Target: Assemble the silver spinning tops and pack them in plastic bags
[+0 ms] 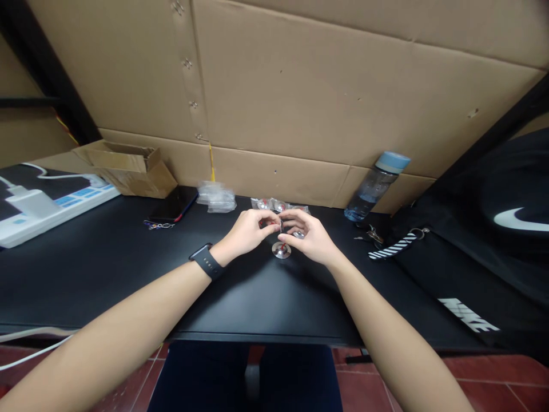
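Note:
Both hands meet over the middle of the black table. Pinched between the fingertips of my left hand (256, 227) and my right hand (307, 231) is a small silvery finger cymbal (281, 225), seen nearly edge-on. Just below them, a second domed cymbal (281, 250) with a red cord at its centre lies on the table. Another shiny metal piece (299, 234) shows partly under my right fingers. Behind the hands lie several similar cymbals in clear plastic bags (279, 205), partly covered by my fingers.
A stack of clear plastic bags (217, 197) lies back left, beside a phone (176, 205), an open cardboard box (132, 169) and a white power strip (64, 209). To the right are a water bottle (375, 186), keys with a striped strap (393, 246) and a black bag (480, 257). Cardboard (300, 103) stands behind.

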The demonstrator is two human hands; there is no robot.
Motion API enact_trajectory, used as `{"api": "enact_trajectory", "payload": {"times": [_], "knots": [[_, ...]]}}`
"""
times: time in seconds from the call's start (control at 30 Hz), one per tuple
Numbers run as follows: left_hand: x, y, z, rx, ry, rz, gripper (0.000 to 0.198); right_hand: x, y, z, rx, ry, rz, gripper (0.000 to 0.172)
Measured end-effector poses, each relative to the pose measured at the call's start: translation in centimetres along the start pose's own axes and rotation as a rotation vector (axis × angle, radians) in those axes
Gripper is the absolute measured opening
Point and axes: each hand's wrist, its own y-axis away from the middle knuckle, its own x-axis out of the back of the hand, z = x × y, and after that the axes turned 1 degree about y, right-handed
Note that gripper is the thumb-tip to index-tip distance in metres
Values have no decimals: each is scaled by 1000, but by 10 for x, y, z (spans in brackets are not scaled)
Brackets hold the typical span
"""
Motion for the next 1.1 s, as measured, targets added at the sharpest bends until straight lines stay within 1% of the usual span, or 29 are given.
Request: {"api": "enact_trajectory", "payload": {"times": [0.17,0.33,0.47,0.53,0.63,0.73,0.83,0.97,1.1], "knots": [[-1,0,-1,-80,-50,41,9,0,0,0,7,3,9,47],[-5,1,3,-64,-57,96,8,-1,0,-1,-7,-22,17,46],[-6,2,4,-86,-67,125,7,-3,0,0,-69,-72,68,49],[-6,2,4,-118,-73,124,8,-5,0,0,-96,-122,95,48],[-6,3,4,-153,-94,123,8,-7,-1,2,-99,-184,95,38],[-6,3,6,-156,-136,132,7,-8,-1,3,-111,-165,86,31],[-6,3,7,-160,-152,127,6,-9,-2,5,-143,-171,87,33],[-4,2,7,-203,-136,86,6,-12,-3,4,-222,-279,66,40],[-2,2,9,-255,-263,90,5,-13,-3,2,-234,-296,54,42]]}}
